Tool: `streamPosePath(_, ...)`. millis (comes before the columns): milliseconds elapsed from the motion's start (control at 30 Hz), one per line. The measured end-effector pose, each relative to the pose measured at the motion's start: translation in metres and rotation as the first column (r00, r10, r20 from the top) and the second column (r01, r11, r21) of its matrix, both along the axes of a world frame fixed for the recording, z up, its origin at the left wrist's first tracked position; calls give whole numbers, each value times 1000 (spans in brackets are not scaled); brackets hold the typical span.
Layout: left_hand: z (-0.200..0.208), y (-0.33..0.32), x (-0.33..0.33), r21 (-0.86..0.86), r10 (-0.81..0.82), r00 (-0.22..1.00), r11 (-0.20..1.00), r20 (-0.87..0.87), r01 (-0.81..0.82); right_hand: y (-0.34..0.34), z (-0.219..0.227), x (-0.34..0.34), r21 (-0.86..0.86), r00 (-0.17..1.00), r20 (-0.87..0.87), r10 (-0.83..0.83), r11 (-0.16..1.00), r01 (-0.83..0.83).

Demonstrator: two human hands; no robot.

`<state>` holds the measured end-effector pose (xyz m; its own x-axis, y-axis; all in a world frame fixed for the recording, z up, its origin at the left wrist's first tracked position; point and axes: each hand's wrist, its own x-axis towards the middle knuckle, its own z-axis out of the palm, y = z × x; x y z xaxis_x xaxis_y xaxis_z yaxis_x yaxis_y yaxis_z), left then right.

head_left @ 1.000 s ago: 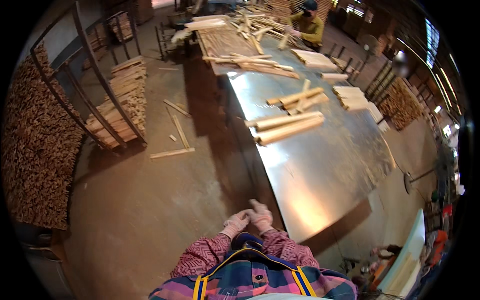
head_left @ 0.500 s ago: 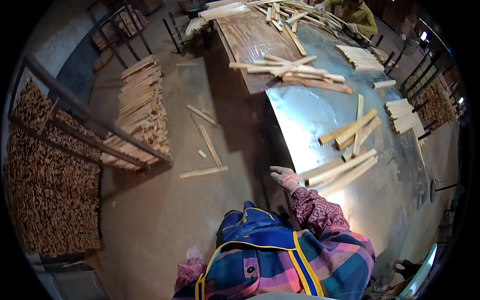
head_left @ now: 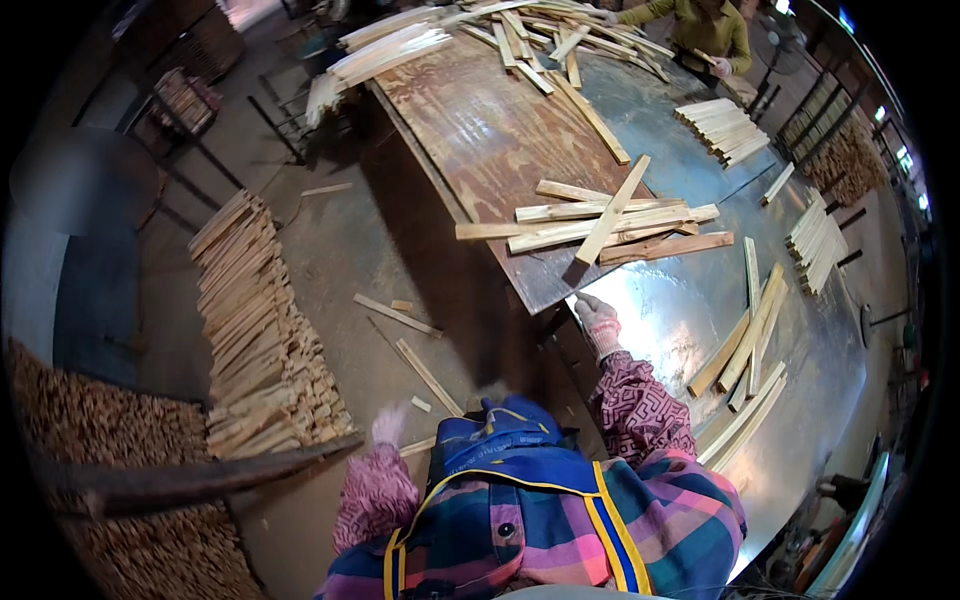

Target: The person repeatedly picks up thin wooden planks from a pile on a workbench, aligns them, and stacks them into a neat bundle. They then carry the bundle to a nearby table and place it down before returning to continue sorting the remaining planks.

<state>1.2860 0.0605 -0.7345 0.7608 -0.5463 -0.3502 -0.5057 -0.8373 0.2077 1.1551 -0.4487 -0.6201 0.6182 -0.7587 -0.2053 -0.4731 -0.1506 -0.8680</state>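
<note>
My right hand (head_left: pixel 599 322), in a pale glove with a pink cuff, is at the edge of the shiny metal tabletop (head_left: pixel 655 310), close to the corner of a plywood board (head_left: pixel 540 283). Its fingers reach forward and no stick shows in them. Just beyond it, a loose crossed pile of wooden sticks (head_left: pixel 610 222) straddles the board and the metal. More sticks (head_left: pixel 750 345) lie on the metal to the right of my forearm. My left hand (head_left: pixel 388 428) hangs low beside the blue apron (head_left: pixel 500 440), smeared by motion, its fingers unclear.
On the floor at left stands a long stack of sticks (head_left: pixel 265 330) behind a dark metal bar (head_left: pixel 200 478). Loose sticks (head_left: pixel 428 375) lie on the floor. Sorted rows of sticks (head_left: pixel 722 130) sit along the table's right side. A co-worker (head_left: pixel 700 35) handles sticks at the far end.
My view has shifted forward along the table toward the plywood board. My right hand has moved up the table edge to the board's corner. My left hand has risen and shows more.
</note>
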Motion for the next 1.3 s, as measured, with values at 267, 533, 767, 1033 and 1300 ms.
streamPosePath(267,52,-278,272,-462,120,861,803,-493,-377,-147,9,118,-363,945,-23,-327,883,297)
streamPosePath(533,67,-418,333,-256,-318,551,948,-771,188,-380,-34,251,-695,714,-510,-480,719,-12)
streamPosePath(767,111,-526,405,31,-424,450,700,-786,713,-411,-12,342,-288,680,-673,-290,950,119)
streamPosePath(1033,117,-687,538,-288,-315,514,948,-797,134,-281,35,493,263,977,-135,166,957,-126)
streamPosePath(1300,87,-572,771,-765,-695,606,609,-387,210,-460,-31,663,-647,688,-477,-546,748,145)
